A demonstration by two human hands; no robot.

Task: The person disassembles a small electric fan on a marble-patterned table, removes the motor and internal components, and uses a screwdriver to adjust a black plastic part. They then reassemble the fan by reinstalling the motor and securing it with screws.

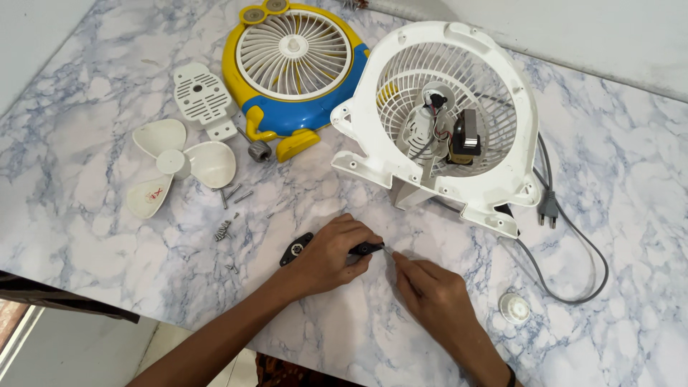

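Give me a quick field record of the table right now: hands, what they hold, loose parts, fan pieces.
left hand: presses a black bracket onto the table
right hand: fingertips meet the bracket's right end; whether they pinch anything is too small to tell
white housing: propped up behind the hands, motor and wires exposed
yellow grille: lies flat, far side
blade: white, three lobes, left
screws: scattered left of the hands
knob: white, right of the right hand
cord: grey, plug beside the housing

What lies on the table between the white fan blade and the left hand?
In the head view, loose screws lie between the fan blade and the left hand.
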